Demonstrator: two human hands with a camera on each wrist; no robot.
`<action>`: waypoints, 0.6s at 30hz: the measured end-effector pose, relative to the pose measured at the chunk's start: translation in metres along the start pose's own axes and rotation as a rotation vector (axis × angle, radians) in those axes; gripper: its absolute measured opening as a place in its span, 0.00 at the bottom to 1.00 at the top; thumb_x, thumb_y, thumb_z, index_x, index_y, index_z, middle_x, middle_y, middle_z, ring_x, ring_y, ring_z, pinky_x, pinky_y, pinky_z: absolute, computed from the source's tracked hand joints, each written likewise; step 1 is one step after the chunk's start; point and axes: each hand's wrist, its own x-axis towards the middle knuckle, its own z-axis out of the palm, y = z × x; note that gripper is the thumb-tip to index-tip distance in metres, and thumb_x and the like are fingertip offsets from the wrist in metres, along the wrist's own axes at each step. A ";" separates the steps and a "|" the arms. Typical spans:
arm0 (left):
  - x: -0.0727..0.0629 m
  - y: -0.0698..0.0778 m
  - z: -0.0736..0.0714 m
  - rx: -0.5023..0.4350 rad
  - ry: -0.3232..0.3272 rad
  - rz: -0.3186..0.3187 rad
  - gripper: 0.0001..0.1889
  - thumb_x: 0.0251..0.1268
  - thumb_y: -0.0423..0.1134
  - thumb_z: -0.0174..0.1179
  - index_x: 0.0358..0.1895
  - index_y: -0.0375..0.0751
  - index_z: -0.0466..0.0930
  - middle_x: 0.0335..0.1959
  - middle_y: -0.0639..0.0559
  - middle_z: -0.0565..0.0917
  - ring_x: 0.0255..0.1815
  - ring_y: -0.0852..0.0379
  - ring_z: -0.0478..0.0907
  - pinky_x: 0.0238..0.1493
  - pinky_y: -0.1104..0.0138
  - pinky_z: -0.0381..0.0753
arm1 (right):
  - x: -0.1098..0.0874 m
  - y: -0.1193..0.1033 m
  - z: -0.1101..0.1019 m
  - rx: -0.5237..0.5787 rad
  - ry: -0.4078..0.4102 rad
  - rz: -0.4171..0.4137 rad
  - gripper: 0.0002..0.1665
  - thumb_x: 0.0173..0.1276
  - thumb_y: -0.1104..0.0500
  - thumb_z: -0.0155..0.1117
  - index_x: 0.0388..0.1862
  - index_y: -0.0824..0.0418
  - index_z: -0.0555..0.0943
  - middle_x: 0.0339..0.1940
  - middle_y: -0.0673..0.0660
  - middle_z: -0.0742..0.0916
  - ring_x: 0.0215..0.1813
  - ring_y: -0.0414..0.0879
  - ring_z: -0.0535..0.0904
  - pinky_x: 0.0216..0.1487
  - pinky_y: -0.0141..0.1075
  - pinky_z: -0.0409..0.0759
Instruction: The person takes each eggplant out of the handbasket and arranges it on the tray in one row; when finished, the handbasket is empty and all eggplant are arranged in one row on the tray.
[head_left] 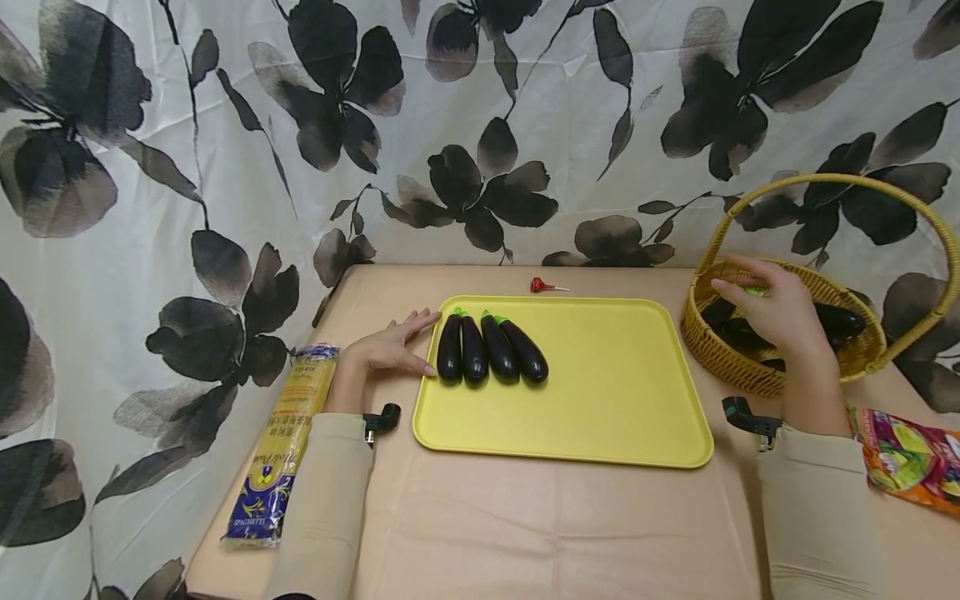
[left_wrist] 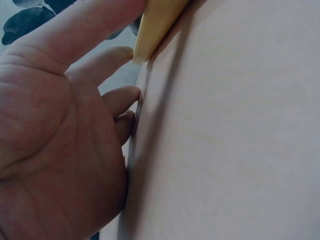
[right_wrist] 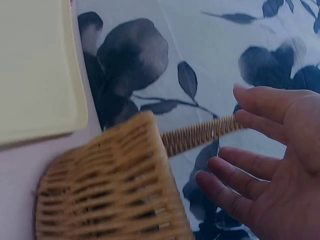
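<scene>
My left hand (head_left: 385, 347) rests at the left edge of a yellow tray (head_left: 615, 392), its fingers extended along the rim. Several dark purple eggplants (head_left: 504, 352) lie side by side at the tray's upper left, near those fingertips. Over a wicker basket (head_left: 738, 360) at the right, my right hand (head_left: 783, 308) hovers under the arched handle. In the right wrist view its fingers (right_wrist: 232, 192) are spread and loosely bent, with nothing between them. More eggplants (head_left: 838, 320) lie inside the basket, partly hidden by this hand.
A spaghetti packet (head_left: 281, 446) lies beside my left forearm. Behind the tray is a small red-handled object (head_left: 547, 286) with a pale tip. A colourful packet (head_left: 907, 458) lies right of my right sleeve. A floral curtain (head_left: 480, 125) hangs behind the table.
</scene>
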 end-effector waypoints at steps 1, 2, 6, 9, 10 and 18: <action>0.000 0.000 0.000 0.000 0.000 0.004 0.65 0.44 0.60 0.83 0.86 0.61 0.49 0.89 0.52 0.40 0.88 0.47 0.26 0.83 0.40 0.21 | 0.000 0.003 -0.001 -0.004 0.002 0.016 0.42 0.78 0.34 0.55 0.83 0.50 0.64 0.79 0.68 0.71 0.70 0.70 0.71 0.52 0.55 0.80; 0.000 0.001 -0.001 0.000 0.000 0.009 0.65 0.44 0.60 0.83 0.86 0.61 0.49 0.89 0.52 0.40 0.88 0.47 0.26 0.83 0.40 0.21 | 0.000 0.006 -0.003 0.001 0.002 0.025 0.42 0.78 0.34 0.54 0.84 0.49 0.64 0.79 0.69 0.70 0.70 0.70 0.70 0.52 0.55 0.80; 0.001 0.000 -0.001 0.005 -0.001 0.026 0.66 0.44 0.60 0.83 0.86 0.60 0.49 0.89 0.52 0.41 0.88 0.48 0.27 0.84 0.41 0.21 | -0.002 0.015 -0.006 0.024 -0.006 0.068 0.43 0.78 0.33 0.53 0.85 0.48 0.61 0.78 0.71 0.70 0.70 0.70 0.69 0.61 0.66 0.77; 0.001 0.000 -0.001 0.008 -0.001 0.030 0.66 0.44 0.60 0.83 0.86 0.60 0.49 0.89 0.51 0.41 0.88 0.48 0.27 0.84 0.42 0.21 | -0.005 0.022 -0.009 0.006 -0.015 0.088 0.44 0.78 0.33 0.52 0.85 0.52 0.61 0.74 0.74 0.72 0.65 0.71 0.71 0.56 0.67 0.78; 0.000 0.000 -0.001 0.007 -0.001 0.031 0.66 0.44 0.60 0.83 0.86 0.60 0.49 0.89 0.51 0.41 0.88 0.48 0.27 0.84 0.42 0.21 | -0.005 0.025 -0.010 -0.016 -0.019 0.097 0.45 0.78 0.33 0.51 0.85 0.53 0.61 0.72 0.75 0.73 0.63 0.70 0.71 0.52 0.64 0.80; -0.001 0.000 -0.001 -0.008 -0.004 0.019 0.65 0.44 0.60 0.83 0.86 0.61 0.49 0.89 0.52 0.41 0.88 0.48 0.26 0.84 0.41 0.21 | -0.011 0.042 -0.017 -0.137 -0.063 0.149 0.44 0.81 0.35 0.49 0.80 0.65 0.65 0.61 0.75 0.76 0.54 0.68 0.72 0.42 0.55 0.80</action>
